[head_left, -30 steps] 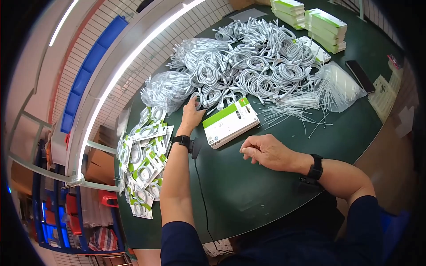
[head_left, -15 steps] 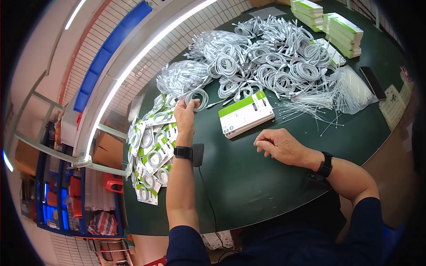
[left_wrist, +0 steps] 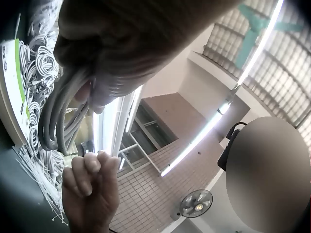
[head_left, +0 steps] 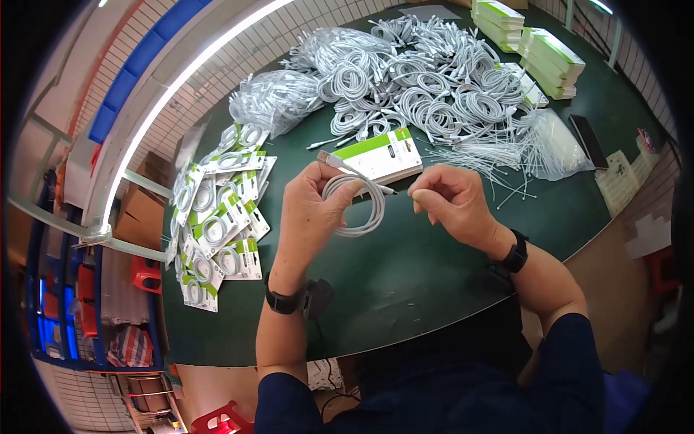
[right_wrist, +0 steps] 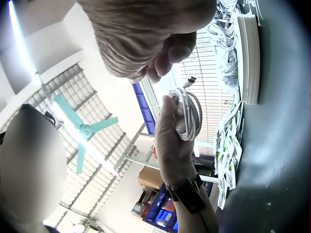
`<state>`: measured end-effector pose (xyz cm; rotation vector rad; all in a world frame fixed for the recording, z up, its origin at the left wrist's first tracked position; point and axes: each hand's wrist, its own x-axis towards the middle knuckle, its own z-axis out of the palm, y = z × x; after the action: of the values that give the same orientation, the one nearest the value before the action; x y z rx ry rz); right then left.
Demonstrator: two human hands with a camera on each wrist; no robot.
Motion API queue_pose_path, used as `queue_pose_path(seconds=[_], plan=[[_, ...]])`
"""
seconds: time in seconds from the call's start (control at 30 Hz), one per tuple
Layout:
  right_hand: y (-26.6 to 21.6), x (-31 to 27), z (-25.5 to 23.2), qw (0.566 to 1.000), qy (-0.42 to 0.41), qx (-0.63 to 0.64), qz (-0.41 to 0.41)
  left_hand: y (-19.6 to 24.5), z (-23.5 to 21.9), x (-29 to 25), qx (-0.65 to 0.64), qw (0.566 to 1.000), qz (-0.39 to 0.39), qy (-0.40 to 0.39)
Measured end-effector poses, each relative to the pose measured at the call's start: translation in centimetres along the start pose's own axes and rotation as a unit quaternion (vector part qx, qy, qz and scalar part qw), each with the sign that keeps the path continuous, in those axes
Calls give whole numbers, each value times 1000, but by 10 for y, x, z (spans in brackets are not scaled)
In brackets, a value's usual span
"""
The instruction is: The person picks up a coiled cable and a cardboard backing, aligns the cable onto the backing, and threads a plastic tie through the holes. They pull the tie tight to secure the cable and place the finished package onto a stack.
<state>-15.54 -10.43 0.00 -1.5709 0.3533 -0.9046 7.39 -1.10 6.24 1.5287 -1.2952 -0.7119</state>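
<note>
My left hand (head_left: pixel 307 210) pinches a coiled grey-white USB cable (head_left: pixel 377 214) between thumb and fingers, above the dark green table. One USB plug sticks up past the fingers; the other cable end points toward my right hand (head_left: pixel 463 206). That hand stands just right of the coil, its fingers loosely curled, with nothing visible in them. In the right wrist view the coiled cable (right_wrist: pixel 195 116) appears upright in the left hand. Behind both hands lies a stack of white-and-green cards (head_left: pixel 406 154), partly covered by the left hand and coil.
A large heap of coiled cables (head_left: pixel 434 87) fills the back, with bagged cables (head_left: pixel 271 101) beside it. Carded cables (head_left: pixel 217 202) are piled at left. White cable ties (head_left: pixel 481 160), a plastic bag (head_left: pixel 557 148), a black phone (head_left: pixel 588 141) and card stacks (head_left: pixel 551 61) lie right.
My left hand has taken a coiled cable from the heap's near edge and brought it back toward the body, close to my right hand. The right hand has turned slightly and lifted toward it.
</note>
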Motion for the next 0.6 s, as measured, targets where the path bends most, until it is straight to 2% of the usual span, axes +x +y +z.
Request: queue_pose_path(seconds=[0.07,0.17,0.27,0.3,0.43,0.53,0.6], plan=[[-9,6,0,1000,16,21,14,3,6,-2,-12,999,-26,-38],[-5,11,0,991,-54,9,121,0,18,-3,14,993,-58,-99],[-2,15,-5,958,-144,30,247,-7,33,-4,-3,992,-44,-116],[4,13,-2,959,-126,77,240,-10,36,-4,-24,993,-29,-112],[8,16,-6,936,-144,180,268,-11,40,-3,-6,992,-42,-116],[1,14,-2,934,-190,110,283,-20,46,-3,93,989,12,-117],[1,13,3,928,-203,103,295,-35,53,-1,156,977,117,-84]])
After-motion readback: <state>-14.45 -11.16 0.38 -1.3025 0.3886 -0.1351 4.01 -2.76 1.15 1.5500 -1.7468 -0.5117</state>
